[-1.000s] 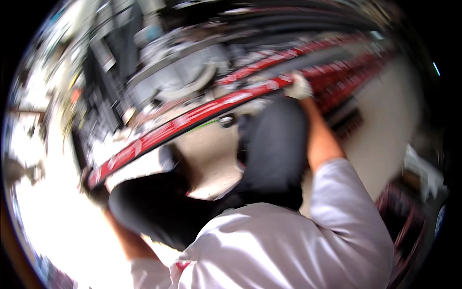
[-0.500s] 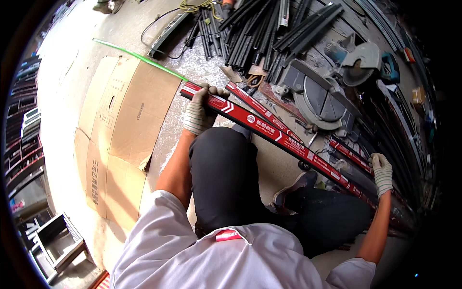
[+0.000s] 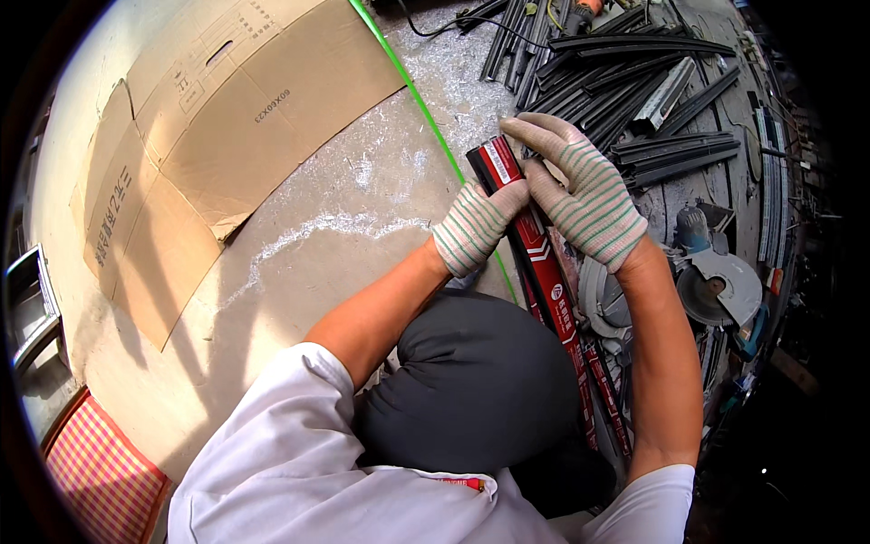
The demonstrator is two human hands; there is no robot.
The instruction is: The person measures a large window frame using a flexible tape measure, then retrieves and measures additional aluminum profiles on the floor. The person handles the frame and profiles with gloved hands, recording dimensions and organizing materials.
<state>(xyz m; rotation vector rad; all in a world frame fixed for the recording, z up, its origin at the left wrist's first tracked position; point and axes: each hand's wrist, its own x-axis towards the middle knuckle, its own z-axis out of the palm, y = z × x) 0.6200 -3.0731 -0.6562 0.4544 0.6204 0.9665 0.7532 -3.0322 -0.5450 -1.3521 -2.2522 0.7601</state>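
A long black profile with red printed film (image 3: 549, 283) slants up from beside my bent knee, its near end by my right thigh out of clear sight. Around it, just below its upper end, my gloved left hand (image 3: 476, 227) is closed. My gloved right hand (image 3: 587, 195) lies at the other side of that end, fingers stretched out and apart, fingertips close to or touching the profile. A thin bright green strip (image 3: 419, 98) passes behind my left hand; whether that hand touches it, I cannot tell.
Flattened cardboard (image 3: 299, 68) covers the floor at the left. Black profiles (image 3: 625, 86) are heaped at the far right, before a mitre saw (image 3: 720, 286). More red-filmed profiles (image 3: 605, 381) lie beside my knee. A checked cloth-topped seat (image 3: 104, 462) stands at lower left.
My right hand has come from the profile's far right part up to its upper end, beside my left hand. The profile has swung to a steeper slant, and my view has shifted.
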